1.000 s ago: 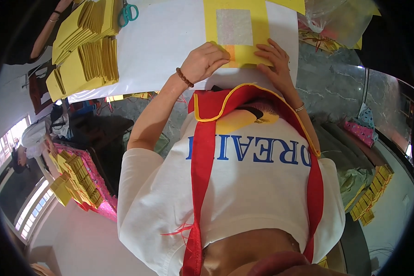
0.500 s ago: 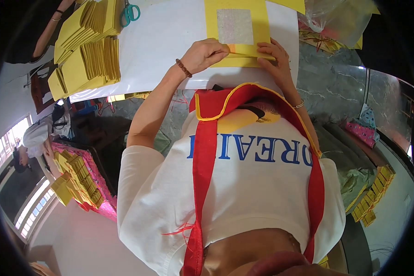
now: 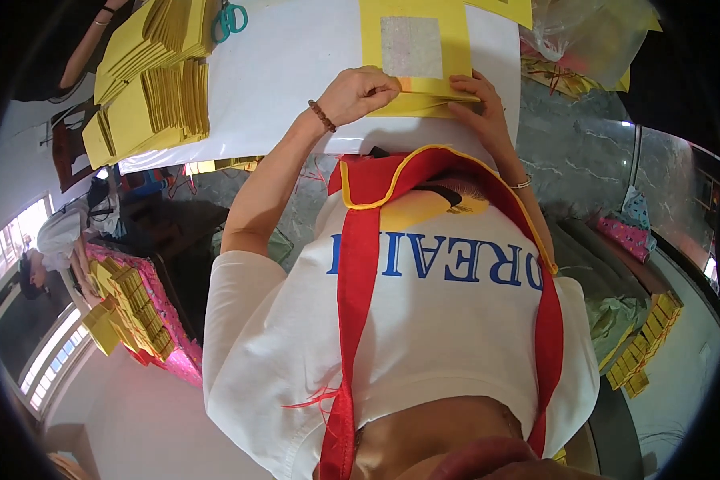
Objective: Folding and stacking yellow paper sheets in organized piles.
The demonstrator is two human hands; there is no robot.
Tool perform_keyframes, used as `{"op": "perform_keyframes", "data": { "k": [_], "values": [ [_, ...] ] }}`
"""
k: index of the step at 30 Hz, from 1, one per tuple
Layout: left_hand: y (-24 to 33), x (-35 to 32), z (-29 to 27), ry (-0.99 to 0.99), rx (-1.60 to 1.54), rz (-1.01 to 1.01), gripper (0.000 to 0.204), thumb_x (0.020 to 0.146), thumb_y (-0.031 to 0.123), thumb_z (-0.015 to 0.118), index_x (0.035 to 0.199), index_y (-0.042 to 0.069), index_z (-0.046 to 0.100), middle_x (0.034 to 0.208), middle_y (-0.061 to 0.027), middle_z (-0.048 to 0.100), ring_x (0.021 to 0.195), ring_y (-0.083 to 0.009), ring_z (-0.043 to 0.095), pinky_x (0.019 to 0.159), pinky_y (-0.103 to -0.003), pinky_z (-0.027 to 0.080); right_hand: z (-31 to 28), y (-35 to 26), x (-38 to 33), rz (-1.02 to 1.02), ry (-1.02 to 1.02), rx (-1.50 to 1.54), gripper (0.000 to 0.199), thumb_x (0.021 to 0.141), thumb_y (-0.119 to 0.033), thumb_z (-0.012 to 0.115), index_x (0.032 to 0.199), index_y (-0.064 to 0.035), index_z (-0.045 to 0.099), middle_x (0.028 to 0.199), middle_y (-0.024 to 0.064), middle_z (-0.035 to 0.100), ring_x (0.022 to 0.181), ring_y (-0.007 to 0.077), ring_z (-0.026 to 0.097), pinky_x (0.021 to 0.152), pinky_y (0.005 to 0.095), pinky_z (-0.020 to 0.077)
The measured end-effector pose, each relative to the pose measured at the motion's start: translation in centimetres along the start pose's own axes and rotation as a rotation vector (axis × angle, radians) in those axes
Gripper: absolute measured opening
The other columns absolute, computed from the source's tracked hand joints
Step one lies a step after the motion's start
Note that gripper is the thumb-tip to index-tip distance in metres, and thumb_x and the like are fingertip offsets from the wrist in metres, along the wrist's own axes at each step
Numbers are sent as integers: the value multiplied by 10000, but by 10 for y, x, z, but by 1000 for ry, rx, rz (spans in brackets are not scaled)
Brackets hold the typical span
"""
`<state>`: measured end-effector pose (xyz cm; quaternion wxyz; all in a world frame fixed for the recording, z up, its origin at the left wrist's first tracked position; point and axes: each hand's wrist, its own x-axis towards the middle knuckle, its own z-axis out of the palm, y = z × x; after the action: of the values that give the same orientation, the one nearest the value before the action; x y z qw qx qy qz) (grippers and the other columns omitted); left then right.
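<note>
Left hand (image 3: pixel 364 90): closed, pinching the flap (image 3: pixel 432 86), upper centre.
Right hand (image 3: pixel 482 104): fingers and thumb straddle its right end; grip unclear.
Flap: best kept parallel to the patch (image 3: pixel 412 46).

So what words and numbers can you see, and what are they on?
Shirt: big blue letters, upside down in this view, partly covered by the red straps; I won't copy them out.
Pale patch on the yellow paper: too blurred to tell if anything is printed there.
Yellow stacks: no writing I can make out.
Numbers: none I can make out.
</note>
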<state>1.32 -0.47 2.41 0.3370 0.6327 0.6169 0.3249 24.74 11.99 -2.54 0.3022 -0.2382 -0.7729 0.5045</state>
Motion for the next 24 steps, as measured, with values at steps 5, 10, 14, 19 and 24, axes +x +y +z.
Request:
{"op": "perform_keyframes", "data": {
  "k": [5,10,14,19,24],
  "values": [
    [-3,-2,2,12,49,126,161,834,159,556,888,25,628,765,-108,592,744,-255,568,674,-344,459,3,1,0,-3,31,38,249,706,-106,721,932,-62,627,1067,73,631,1157,274,463,970,377,358],
    [-3,0,-1,-41,61,97,172,837,155,537,893,20,628,776,-105,591,760,-272,564,692,-358,458,2,1,0,17,38,64,222,711,-110,716,912,-68,630,1071,68,629,1165,265,451,970,371,353],
    [-3,-2,1,-9,51,120,170,835,164,554,911,30,628,767,-107,588,753,-276,565,689,-357,460,3,5,0,6,36,41,209,718,-121,711,906,-72,633,1079,69,626,1170,262,446,971,367,351],
    [4,-2,15,95,271,284,277,834,137,593,1110,109,591,848,-89,572,797,-260,544,657,-349,456,6,7,1,68,69,95,187,761,-140,687,927,-70,640,1087,77,605,1142,238,460,949,338,372],
    [-5,0,19,65,402,386,337,837,104,572,1173,131,557,975,-89,577,851,-281,536,741,-356,460,8,-2,3,175,93,209,199,807,-158,658,977,-56,644,1138,93,526,1096,196,477,901,300,407]
  ]
}}
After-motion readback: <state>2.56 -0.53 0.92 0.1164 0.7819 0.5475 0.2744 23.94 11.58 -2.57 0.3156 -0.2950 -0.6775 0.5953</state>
